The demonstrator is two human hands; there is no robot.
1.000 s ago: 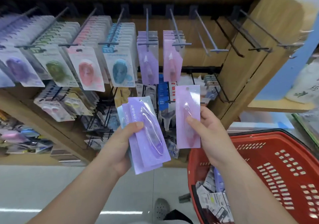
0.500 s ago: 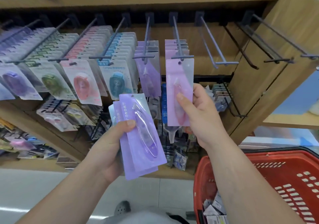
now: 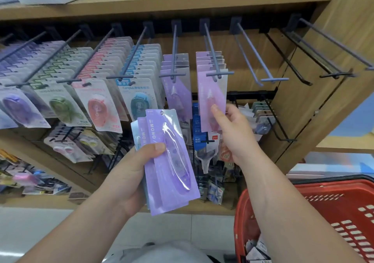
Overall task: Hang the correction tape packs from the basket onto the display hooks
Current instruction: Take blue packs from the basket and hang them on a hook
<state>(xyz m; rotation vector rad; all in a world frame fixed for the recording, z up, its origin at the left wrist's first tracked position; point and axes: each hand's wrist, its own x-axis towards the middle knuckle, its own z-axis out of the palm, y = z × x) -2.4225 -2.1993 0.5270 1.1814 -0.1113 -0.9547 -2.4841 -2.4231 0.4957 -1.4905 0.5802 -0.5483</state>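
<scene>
At centre right, the right hand has its fingers pinching the lower part of a pink pack. The pack's top sits on the hook in front of several like it: hung, by the look, not yet let go. At centre, the left hand grips a fan of purple packs, none hung. At lower right, the basket holds more. Bare hooks wait at upper right. Plenty left, I judge.
</scene>
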